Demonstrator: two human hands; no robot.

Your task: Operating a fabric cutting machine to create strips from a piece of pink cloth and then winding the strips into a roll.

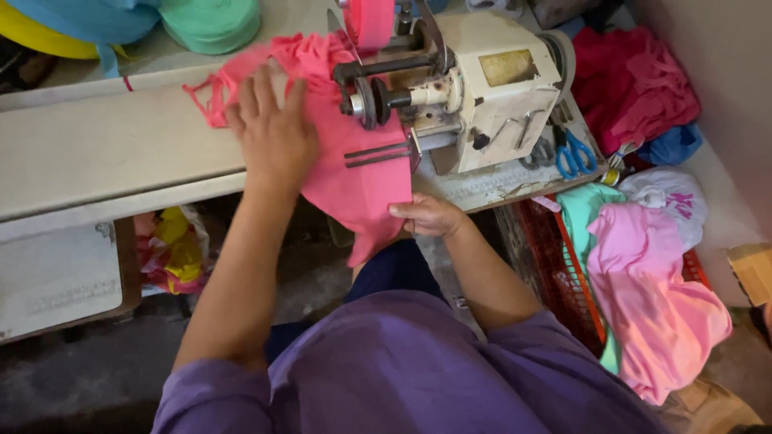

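Right now the long cream worktable (104,153) runs across in front of me, and the cream-coloured industrial sewing machine (482,88) stands on its right part. Over the table edge, just left of the machine's head, lies the coral-pink knit garment (354,173) I am working on; its lower end hangs down off the table toward my lap, and two dark parallel stripes show on it near the machine.

To my right a red plastic crate (563,273) holds a heap of clothes, with a light pink garment (651,305) draped on top.

My left hand (273,133) lies flat on the coral-pink cloth, fingers spread apart and stretched forward, palm pressing the fabric onto the table. My right hand (426,215) is at the table's front edge, fingers curled together and pinched on the lower right border of the same cloth, just below the machine.

Rolls of green and blue tape (211,22) sit at the far edge, and blue-handled scissors (575,157) lie on the machine bed.
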